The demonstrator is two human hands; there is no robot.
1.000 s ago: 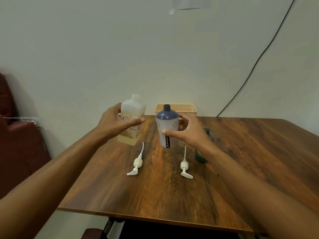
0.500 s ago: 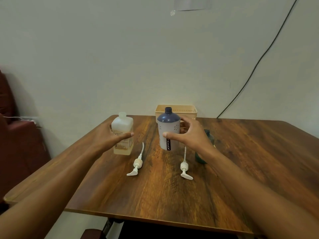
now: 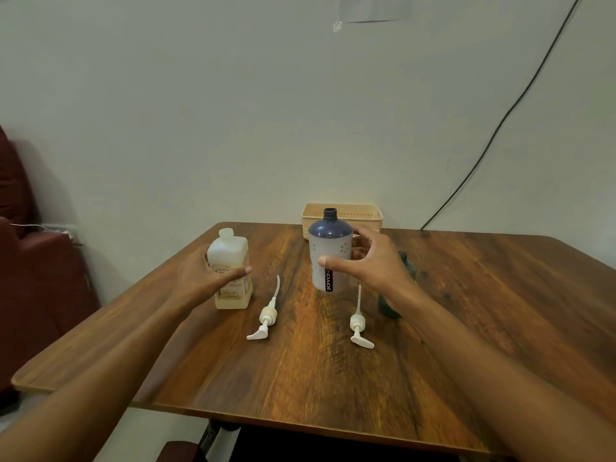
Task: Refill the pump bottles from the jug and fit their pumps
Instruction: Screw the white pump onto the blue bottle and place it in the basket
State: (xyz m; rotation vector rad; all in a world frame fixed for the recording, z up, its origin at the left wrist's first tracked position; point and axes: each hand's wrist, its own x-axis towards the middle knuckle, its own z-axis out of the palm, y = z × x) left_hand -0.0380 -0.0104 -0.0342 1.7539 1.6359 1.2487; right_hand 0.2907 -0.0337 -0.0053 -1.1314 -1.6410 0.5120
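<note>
Jug down, JOYO btl open-necked: pour looks like the step in hand.

Jug (image 3: pixel 230 251) stands upright on the table (image 3: pixel 333 395), low on yellowish liquid. Left hand (image 3: pixel 200 281) sits at its near-left side w/ thumb straight across the label and fingers hidden behind, so can't tell if it's gripping. JOYO pump bottle (image 3: pixel 328 248) stands near the jug's R, not touching. Right hand (image 3: pixel 376 265) holds it, thumb on the front, fingers curled round the far side. To pour well, prob.: keep R hand steadying the btl, bring jug lip right over the narrow neck, tip slowly. Left pump (image 3: pixel 266 316) & right pump (image 3: pixel 358 323) lie loose in front. Dark green bottle (image 3: pixel 406 265) is partly hidden behind R wrist. Basket (image 3: pixel 343 215) sits at the back.
</note>
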